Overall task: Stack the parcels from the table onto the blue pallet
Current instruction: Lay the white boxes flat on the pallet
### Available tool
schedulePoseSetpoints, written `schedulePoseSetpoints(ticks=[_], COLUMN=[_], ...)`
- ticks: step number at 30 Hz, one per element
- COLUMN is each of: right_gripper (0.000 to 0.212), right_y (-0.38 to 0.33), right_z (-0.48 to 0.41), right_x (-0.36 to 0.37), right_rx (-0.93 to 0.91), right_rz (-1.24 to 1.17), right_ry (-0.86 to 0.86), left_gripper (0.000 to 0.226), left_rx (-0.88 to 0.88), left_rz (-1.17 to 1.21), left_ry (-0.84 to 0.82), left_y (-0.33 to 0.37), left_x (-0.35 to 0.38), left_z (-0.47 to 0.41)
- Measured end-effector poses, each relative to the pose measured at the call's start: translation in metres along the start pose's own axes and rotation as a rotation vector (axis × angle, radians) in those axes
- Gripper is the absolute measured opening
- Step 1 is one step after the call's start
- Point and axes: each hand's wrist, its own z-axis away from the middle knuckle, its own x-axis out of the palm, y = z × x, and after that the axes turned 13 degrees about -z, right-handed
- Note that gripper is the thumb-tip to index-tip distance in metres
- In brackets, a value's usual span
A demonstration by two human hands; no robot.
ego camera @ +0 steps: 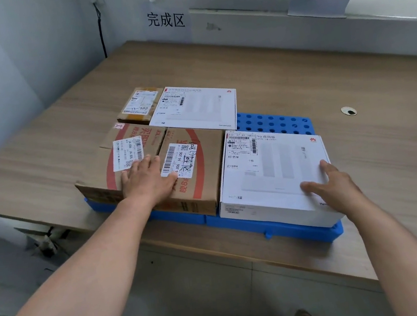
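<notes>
The left hand (148, 178) lies flat, fingers spread, on top of the big brown box (155, 170), gripping nothing. The right hand (333, 184) rests open on the near right corner of the white box (271, 173), pressing rather than clasping. Both boxes sit side by side, touching, on the blue pallet (272, 122) on the bench (297, 70). Beyond the left hand sit a small brown parcel (138, 104) and a flat white box (195, 107), also on the pallet.
</notes>
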Motion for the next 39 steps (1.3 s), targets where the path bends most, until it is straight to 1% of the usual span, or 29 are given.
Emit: schedulePoseSetpoints(ticks=[5, 17, 21, 23, 25, 28, 34, 37, 39], right_gripper=[0.083, 0.080, 0.074, 0.078, 0.082, 0.078, 0.054, 0.047, 0.044], right_y=[0.004, 0.003, 0.002, 0.002, 0.003, 0.002, 0.011, 0.025, 0.039], right_z=[0.001, 0.006, 0.006, 0.006, 0.006, 0.009, 0.024, 0.032, 0.037], right_x=[-0.002, -0.003, -0.005, -0.007, -0.011, -0.021, -0.062, -0.090, -0.111], right_rx=[0.007, 0.003, -0.012, -0.021, -0.044, -0.138, -0.352, -0.411, -0.443], right_rz=[0.004, 0.022, 0.043, 0.071, 0.091, 0.132, 0.218, 0.244, 0.257], right_ry=[0.008, 0.009, -0.007, -0.003, 0.023, 0.075, 0.220, 0.269, 0.291], left_gripper=[0.071, 0.071, 0.073, 0.074, 0.074, 0.072, 0.063, 0.057, 0.057], left_rx=[0.023, 0.038, 0.037, 0.021, 0.019, 0.057, 0.212, 0.283, 0.325], left_rz=[0.026, -0.006, -0.019, -0.025, -0.021, 0.048, 0.197, 0.227, 0.221], left_ry=[0.008, 0.060, 0.045, 0.029, 0.067, 0.167, 0.342, 0.396, 0.416], left_y=[0.003, 0.006, 0.005, 0.007, 0.014, 0.040, 0.133, 0.184, 0.218], left_x=[0.001, 0.002, -0.004, -0.006, -0.007, -0.016, -0.041, -0.048, -0.051], left_z=[0.003, 0.005, 0.005, 0.006, 0.010, 0.020, 0.057, 0.085, 0.102])
